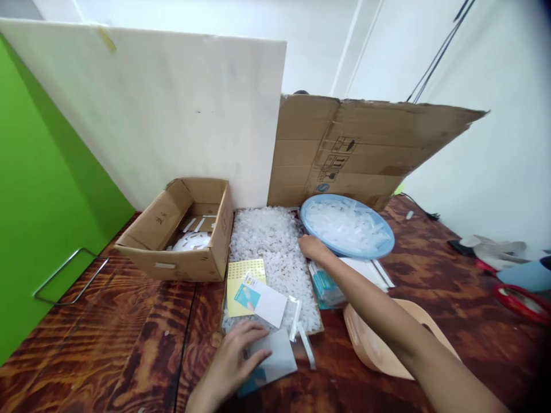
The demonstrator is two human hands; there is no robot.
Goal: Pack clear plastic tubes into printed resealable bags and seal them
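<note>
With the left hand (241, 351) spread on the near packet (280, 357), the right hand (311, 246), grip indiscernible, apparently picks at the white pieces (269, 241); next, a secure pinch is needed.

umbrella sign (345, 144), paired arrows (336, 162), glass sign (328, 175) on cardboard sheet (379, 140), unreadable handwriting (160, 218) on box (193, 269)

Right hand (311, 246) — grip indistinct

A dark wood-grained surface (138, 338) is bordered by a green panel (38, 201) at left; brightly lit white walls (482, 132) are seen behind.
</note>
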